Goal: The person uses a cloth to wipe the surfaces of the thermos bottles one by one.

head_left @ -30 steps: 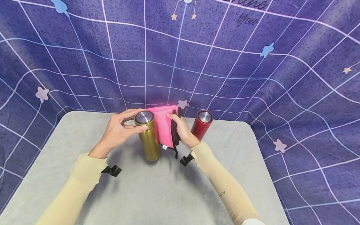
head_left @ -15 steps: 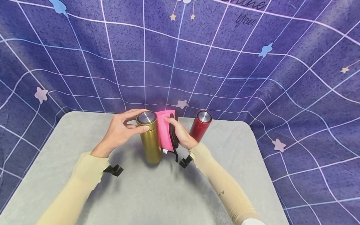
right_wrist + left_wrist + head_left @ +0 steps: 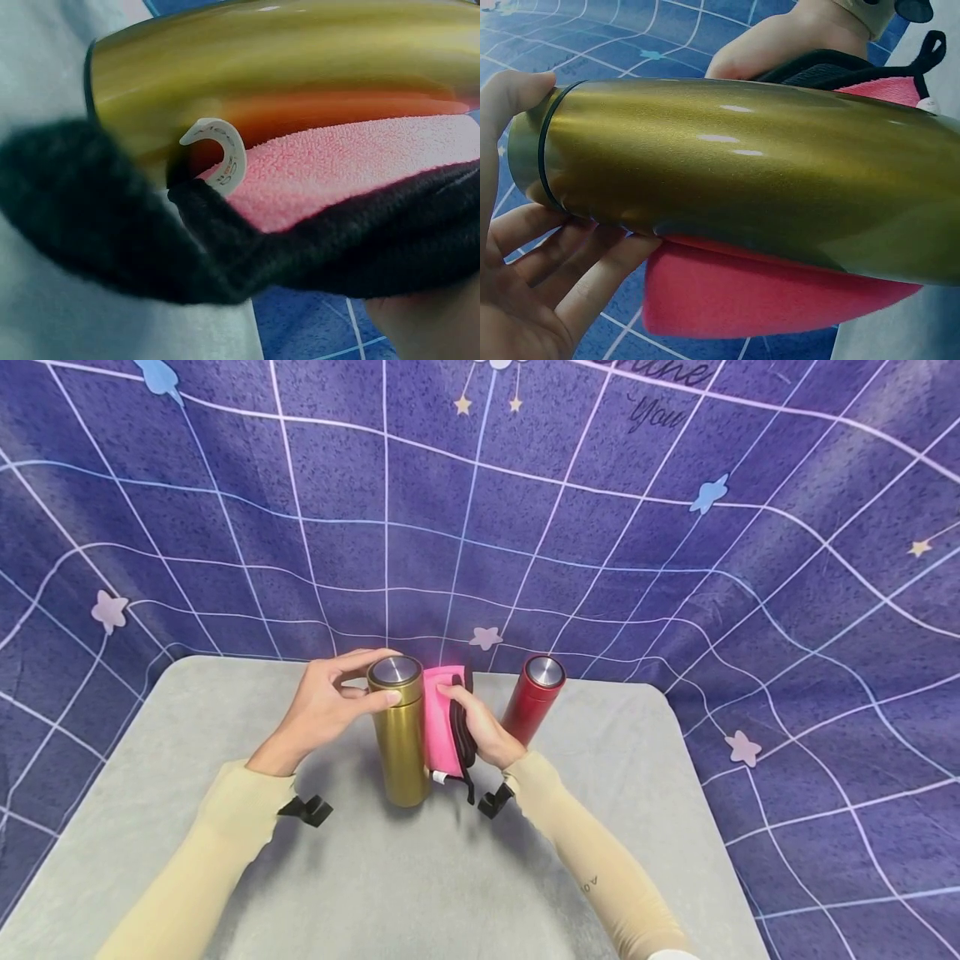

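The gold flask (image 3: 402, 743) is roughly upright over the far half of the table (image 3: 390, 893); whether its base touches the surface is hard to tell. The left hand (image 3: 315, 703) grips it near the lid (image 3: 395, 671), thumb on the near side and fingers round the far side. The right hand (image 3: 483, 727) pinches the pink cloth (image 3: 439, 727), thumb on its pink face; the other fingers are mostly hidden, so their curl cannot be told. The cloth sits beside the flask's right side, touching or nearly so.

Good handling here probably means the 2 hands working against each other: the left steadying the top without twisting the lid, the right pressing the plush face flat, with the black loop (image 3: 97, 217) and white label (image 3: 235, 161) turned clear of the metal. Since the red flask (image 3: 534, 700) is just beyond the right wrist, short, controlled movements seem safest there.
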`<act>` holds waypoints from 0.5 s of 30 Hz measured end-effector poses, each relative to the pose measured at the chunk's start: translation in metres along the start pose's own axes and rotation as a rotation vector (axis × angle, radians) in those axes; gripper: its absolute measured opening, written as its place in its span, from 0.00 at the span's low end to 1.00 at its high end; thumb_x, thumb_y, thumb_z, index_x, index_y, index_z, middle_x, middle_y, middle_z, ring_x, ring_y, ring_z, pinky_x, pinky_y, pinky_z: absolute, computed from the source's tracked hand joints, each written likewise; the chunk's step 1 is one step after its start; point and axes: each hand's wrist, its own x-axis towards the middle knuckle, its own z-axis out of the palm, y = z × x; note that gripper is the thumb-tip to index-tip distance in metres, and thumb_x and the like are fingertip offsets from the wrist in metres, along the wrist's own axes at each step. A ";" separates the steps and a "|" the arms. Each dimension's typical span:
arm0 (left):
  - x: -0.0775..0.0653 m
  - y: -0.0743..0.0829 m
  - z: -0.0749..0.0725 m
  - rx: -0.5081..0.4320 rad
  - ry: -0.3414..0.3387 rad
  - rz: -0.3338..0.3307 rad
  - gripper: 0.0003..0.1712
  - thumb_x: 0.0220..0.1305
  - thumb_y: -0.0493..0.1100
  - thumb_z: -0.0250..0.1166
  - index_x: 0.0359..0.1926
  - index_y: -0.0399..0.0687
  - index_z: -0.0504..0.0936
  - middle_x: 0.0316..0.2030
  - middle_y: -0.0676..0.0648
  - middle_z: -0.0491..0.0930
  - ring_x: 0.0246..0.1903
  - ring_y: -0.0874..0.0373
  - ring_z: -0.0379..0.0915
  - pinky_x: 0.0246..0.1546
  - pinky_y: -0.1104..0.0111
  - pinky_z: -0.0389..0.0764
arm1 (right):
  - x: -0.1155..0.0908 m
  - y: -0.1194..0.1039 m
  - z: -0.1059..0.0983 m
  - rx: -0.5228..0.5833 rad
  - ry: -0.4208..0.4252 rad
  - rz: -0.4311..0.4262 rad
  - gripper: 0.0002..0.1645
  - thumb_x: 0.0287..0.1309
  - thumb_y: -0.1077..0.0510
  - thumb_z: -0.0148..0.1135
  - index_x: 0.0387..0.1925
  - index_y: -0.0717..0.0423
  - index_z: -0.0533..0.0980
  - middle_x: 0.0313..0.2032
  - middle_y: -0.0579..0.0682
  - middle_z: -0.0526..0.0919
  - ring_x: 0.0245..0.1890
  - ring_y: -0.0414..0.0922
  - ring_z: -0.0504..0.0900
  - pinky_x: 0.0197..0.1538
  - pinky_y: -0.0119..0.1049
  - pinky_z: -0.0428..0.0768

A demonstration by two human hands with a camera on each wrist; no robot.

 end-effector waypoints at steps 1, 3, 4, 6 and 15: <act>0.000 0.000 0.000 -0.008 0.001 0.000 0.29 0.61 0.34 0.79 0.64 0.45 0.87 0.58 0.47 0.87 0.50 0.62 0.85 0.44 0.68 0.90 | -0.001 0.001 0.000 0.004 0.000 0.003 0.19 0.70 0.40 0.52 0.37 0.50 0.76 0.30 0.44 0.82 0.30 0.40 0.83 0.38 0.32 0.84; 0.002 0.001 0.001 -0.027 0.002 -0.003 0.29 0.61 0.34 0.79 0.64 0.43 0.87 0.58 0.45 0.87 0.50 0.62 0.85 0.43 0.67 0.91 | -0.002 0.003 0.000 0.013 0.001 0.008 0.18 0.69 0.40 0.53 0.37 0.50 0.76 0.30 0.44 0.82 0.29 0.39 0.83 0.37 0.32 0.84; 0.002 0.001 0.001 -0.032 0.004 -0.006 0.29 0.61 0.34 0.79 0.64 0.43 0.87 0.59 0.45 0.87 0.51 0.62 0.85 0.43 0.66 0.91 | -0.002 0.004 -0.001 0.015 0.003 0.011 0.18 0.69 0.40 0.53 0.36 0.49 0.76 0.29 0.44 0.82 0.29 0.39 0.82 0.37 0.32 0.84; 0.003 0.001 0.001 -0.033 0.009 -0.014 0.28 0.62 0.34 0.79 0.64 0.42 0.87 0.59 0.44 0.87 0.52 0.62 0.85 0.44 0.67 0.91 | -0.003 0.006 -0.001 0.018 0.005 0.017 0.18 0.68 0.40 0.53 0.36 0.49 0.76 0.28 0.43 0.82 0.28 0.39 0.82 0.36 0.32 0.84; 0.005 0.002 0.000 0.024 0.035 -0.030 0.27 0.63 0.38 0.78 0.64 0.47 0.88 0.60 0.43 0.87 0.50 0.59 0.87 0.49 0.72 0.86 | -0.007 0.014 -0.001 0.021 -0.007 0.064 0.21 0.69 0.38 0.52 0.35 0.49 0.76 0.27 0.44 0.83 0.27 0.40 0.83 0.34 0.34 0.84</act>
